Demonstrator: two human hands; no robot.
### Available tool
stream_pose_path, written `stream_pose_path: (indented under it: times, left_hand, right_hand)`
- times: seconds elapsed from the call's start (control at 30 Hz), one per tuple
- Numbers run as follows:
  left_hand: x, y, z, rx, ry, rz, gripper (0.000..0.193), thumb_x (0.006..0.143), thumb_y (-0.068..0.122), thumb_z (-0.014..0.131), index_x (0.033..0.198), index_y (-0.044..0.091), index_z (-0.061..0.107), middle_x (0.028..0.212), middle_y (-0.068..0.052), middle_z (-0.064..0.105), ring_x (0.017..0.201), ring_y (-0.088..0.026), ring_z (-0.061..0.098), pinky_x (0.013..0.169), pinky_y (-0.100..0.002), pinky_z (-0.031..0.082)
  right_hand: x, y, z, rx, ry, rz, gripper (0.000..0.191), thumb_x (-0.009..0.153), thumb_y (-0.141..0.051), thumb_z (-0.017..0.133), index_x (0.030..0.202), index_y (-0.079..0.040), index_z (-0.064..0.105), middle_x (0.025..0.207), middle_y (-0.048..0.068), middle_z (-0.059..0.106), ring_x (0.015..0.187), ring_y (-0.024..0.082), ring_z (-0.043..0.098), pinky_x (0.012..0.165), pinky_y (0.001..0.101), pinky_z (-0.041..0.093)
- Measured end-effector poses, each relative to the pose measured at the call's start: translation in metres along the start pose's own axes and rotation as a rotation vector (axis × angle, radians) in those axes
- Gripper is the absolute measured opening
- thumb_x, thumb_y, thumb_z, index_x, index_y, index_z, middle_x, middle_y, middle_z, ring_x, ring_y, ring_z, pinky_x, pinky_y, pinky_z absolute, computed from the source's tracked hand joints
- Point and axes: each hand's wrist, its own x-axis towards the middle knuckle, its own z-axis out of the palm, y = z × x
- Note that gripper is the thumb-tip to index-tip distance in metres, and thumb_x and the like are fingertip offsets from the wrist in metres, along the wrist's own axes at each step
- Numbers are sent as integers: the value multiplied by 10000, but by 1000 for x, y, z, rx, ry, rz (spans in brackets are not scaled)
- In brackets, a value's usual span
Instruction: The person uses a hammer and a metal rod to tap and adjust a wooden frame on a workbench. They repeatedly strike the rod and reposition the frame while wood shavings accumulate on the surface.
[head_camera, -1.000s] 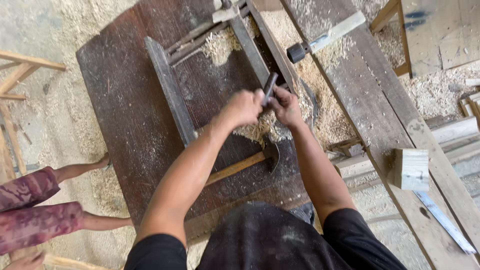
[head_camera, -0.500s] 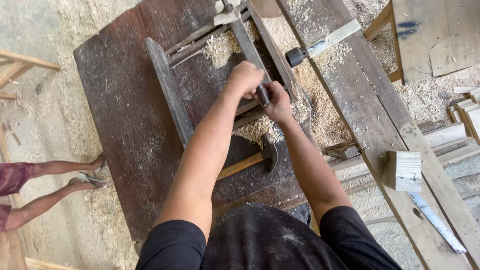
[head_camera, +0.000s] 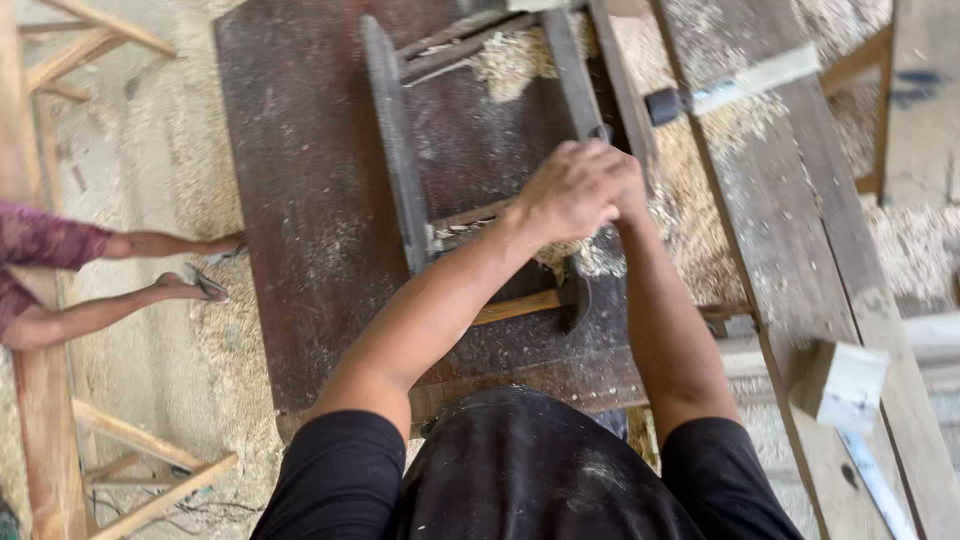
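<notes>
Dark wooden frame (head_camera: 400, 150), lying flat on the counter (head_camera: 290, 200) among sawdust (head_camera: 690, 190): stiff, fairly heavy, rough, best held by its long rails. Left hand (head_camera: 570, 190) and right hand (head_camera: 625, 180), both closed, clasp together at the right rail; what they grip is hidden. Hammer (head_camera: 545, 300) lies just near of them; mallet (head_camera: 730, 88) far right.
</notes>
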Motion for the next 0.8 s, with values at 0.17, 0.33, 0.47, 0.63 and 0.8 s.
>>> stream_pose_path:
  times: [0.17,0.33,0.47,0.63,0.8]
  left_hand:
    - [24,-23,-15,355,-114,-103,566,747,433,645,1262,251,497,1003,0,708,848,-186,665,756,-464,575]
    - [32,-21,-5,-475,-375,-891,664,937,257,673,1439,-32,350,691,-21,628,487,-127,564,390,-280,437]
    - [26,-17,7,-839,-233,-1250,494,1067,349,528,1334,-65,487,725,-56,638,509,-134,606,409,-280,521]
    - [14,-25,-3,520,114,-157,951,825,900,427,1374,123,384,1008,-96,733,634,-161,684,383,-213,522]
    - [28,-32,-2,-204,-584,-715,774,920,432,625,1510,32,321,816,-78,676,518,-135,608,454,-336,565]
  right_hand:
    - [14,-7,-17,44,-235,88,267,841,-79,686,1100,-33,639,968,80,648,822,157,626,678,293,556]
    - [-8,11,-6,8,17,-37,203,893,-71,680,1090,-37,641,1013,81,657,865,140,626,709,293,566]
    - [-29,27,16,-64,249,-288,220,973,-88,711,1126,-13,572,1050,69,598,919,127,610,744,293,577]
    - [-26,16,-10,-252,66,-113,168,1048,-169,662,1123,-18,667,1100,76,678,914,160,657,798,311,603]
    - [-22,-11,-28,-120,-245,-5,273,1074,-196,605,1220,33,637,1175,99,563,1044,191,661,926,359,643]
